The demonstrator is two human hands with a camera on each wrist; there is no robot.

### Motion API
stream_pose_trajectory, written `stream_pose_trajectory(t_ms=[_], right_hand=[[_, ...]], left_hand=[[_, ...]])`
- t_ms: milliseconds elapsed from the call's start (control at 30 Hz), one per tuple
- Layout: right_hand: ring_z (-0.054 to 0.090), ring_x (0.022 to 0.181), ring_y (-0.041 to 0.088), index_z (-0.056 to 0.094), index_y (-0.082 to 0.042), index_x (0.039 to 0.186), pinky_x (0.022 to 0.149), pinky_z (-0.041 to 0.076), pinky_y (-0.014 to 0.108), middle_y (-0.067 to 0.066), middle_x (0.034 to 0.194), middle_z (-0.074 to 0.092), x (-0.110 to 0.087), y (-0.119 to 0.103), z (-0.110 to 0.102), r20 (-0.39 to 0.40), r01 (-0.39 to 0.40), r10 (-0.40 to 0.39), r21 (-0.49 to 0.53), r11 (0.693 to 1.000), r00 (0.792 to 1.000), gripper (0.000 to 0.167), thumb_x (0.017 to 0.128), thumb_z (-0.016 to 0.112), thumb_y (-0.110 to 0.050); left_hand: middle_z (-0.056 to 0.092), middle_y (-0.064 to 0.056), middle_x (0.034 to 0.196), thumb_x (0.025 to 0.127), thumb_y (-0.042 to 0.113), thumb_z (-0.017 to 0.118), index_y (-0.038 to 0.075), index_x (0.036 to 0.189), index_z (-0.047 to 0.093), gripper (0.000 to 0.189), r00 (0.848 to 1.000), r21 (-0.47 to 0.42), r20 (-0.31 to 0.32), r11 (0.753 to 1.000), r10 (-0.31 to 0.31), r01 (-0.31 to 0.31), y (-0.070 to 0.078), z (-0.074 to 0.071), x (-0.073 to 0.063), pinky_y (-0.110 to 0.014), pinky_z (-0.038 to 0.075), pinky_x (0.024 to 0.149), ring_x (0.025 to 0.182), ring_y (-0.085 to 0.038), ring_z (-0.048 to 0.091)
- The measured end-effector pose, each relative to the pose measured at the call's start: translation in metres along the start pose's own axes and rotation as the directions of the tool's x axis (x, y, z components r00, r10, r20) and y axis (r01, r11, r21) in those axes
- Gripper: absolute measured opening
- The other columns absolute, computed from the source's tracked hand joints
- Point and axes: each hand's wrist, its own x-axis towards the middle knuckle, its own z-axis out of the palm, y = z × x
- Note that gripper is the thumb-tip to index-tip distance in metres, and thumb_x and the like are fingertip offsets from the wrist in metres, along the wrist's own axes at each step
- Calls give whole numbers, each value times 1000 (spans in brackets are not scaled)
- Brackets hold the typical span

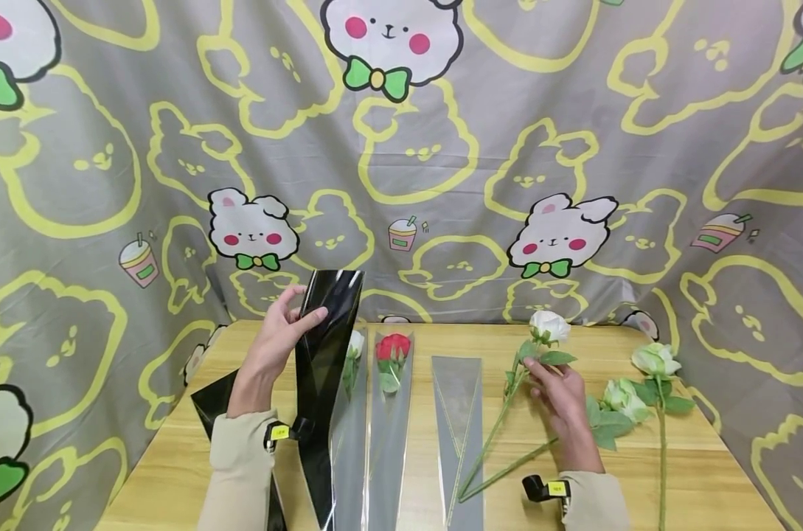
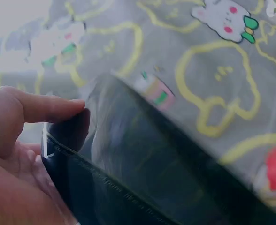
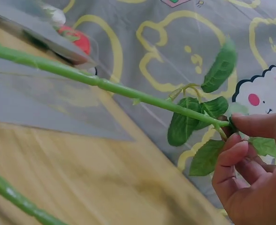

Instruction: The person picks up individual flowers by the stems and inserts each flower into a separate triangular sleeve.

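Observation:
My left hand [image 1: 284,332] pinches a long black flower sleeve [image 1: 328,339] near its wide top end, thumb in front. In the left wrist view the sleeve's mouth [image 2: 124,126] gapes a little, and faint printed lettering runs along its fold. On the right, my right hand [image 1: 560,391] pinches the green stem of a white artificial rose [image 1: 549,327] just below the bloom. That stem [image 3: 128,93] slants down and left over a flat grey sleeve, with leaves [image 3: 182,122] by my fingertips in the right wrist view; the bloom is out of that view.
Beside the black sleeve lie a sleeved white rose [image 1: 355,345] and a sleeved red rose [image 1: 393,350]. A grey sleeve [image 1: 457,398] lies mid-table. More black wrapping [image 1: 214,398] is under my left forearm. Pale green-white roses [image 1: 656,360] lie at right. A patterned curtain [image 1: 428,169] hangs behind.

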Motion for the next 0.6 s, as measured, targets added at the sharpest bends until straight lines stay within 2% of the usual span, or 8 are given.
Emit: stream_pose_trajectory(t_ms=[133, 200, 233, 333, 433, 533, 600], right_hand=[[62, 77, 4, 56, -10, 120, 61, 52, 17, -9, 90, 68, -4, -7, 3, 2, -8, 8, 43, 999, 1000, 38, 94, 78, -24], [63, 78, 4, 58, -10, 117, 62, 52, 17, -9, 88, 68, -5, -9, 3, 9, -3, 2, 53, 999, 1000, 33, 95, 77, -25], [63, 78, 4, 59, -11, 115, 62, 52, 17, -8, 88, 68, -5, -10, 3, 12, 1, -2, 54, 999, 1000, 31, 95, 77, -25], [63, 79, 4, 60, -10, 116, 64, 53, 18, -8, 87, 68, -6, -11, 3, 25, 13, -15, 50, 999, 1000, 28, 96, 75, -24], [64, 78, 4, 62, -11, 114, 65, 53, 18, -7, 86, 68, -6, -10, 2, 30, 22, -24, 44, 999, 999, 25, 97, 74, -23], [64, 78, 4, 63, -12, 113, 65, 54, 18, -7, 86, 68, -7, -10, 2, 35, 23, -24, 35, 999, 999, 23, 97, 74, -23], [64, 77, 5, 64, -12, 111, 65, 54, 18, -6, 85, 68, -7, -10, 2, 40, 17, -19, 43, 999, 999, 20, 97, 74, -23]], left_hand=[[73, 0, 86, 101, 5, 65, 8, 151, 38, 57, 996, -81, 24, 994, 81, -79, 26, 10, -5, -29, 56, 78, 78, -14, 70], [76, -1, 93, 100, 3, 64, 8, 150, 42, 55, 995, -162, 31, 983, 97, -91, 35, 17, -6, -28, 57, 81, 85, -13, 71], [76, -1, 101, 100, 2, 65, 8, 147, 48, 50, 994, -207, 31, 974, 102, -93, 39, 20, -6, -28, 57, 82, 92, -13, 71], [75, 0, 101, 99, 0, 65, 8, 125, 64, 27, 996, -297, 2, 951, 93, -88, 49, 33, -6, -24, 54, 82, 93, -11, 68], [74, -1, 98, 99, 0, 64, 10, 107, 72, 15, 996, -359, -12, 929, 87, -85, 52, 48, -4, -23, 55, 79, 88, -11, 68], [74, -2, 94, 101, 2, 62, 10, 99, 72, 13, 998, -373, -5, 926, 62, -59, 46, 63, -2, -26, 57, 77, 85, -12, 70], [72, -1, 86, 101, 5, 64, 9, 93, 71, 11, 999, -330, -18, 943, 38, -42, 39, 71, -1, -25, 56, 73, 78, -12, 68]])
